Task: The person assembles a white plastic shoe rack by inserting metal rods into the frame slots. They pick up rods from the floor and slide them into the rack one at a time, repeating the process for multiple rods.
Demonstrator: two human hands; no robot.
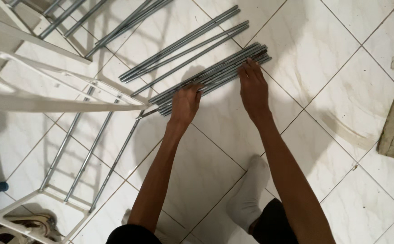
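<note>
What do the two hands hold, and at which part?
Both rest on the bundle of grey metal rods on the floor: left hand near its lower end, right hand near the middle. A closed grip cannot be told.

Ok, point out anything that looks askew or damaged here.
Nothing is clearly damaged. Both hands, left hand and right hand, press a tidy bundle of grey rods; other loose rods lie splayed across the floor tiles.
</note>
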